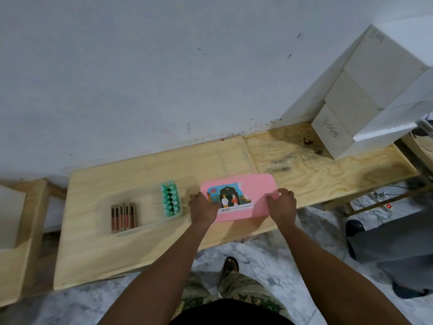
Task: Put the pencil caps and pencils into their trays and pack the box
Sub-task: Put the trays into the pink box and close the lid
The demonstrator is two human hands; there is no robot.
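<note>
Both ends of the box (254, 191) are clasped by left hand (203, 207) and right hand (282, 205); trays (170, 199) lie toward the desk's (140, 249) left edge

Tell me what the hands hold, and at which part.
The pink box, lying on the table: the left hand grips its left end, the right hand its right end.

The left arm (168, 266) and right arm (325, 266) are bare along all of their visible length, with no sleeve in view. The left hand (203, 207) and right hand (282, 204) are bare too. A black shirt (232, 311) shows at the near edge. Beyond it are loose trousers (248, 293) in a green-and-tan camouflage print, then a dark open-toed sandal (230, 262).
</note>
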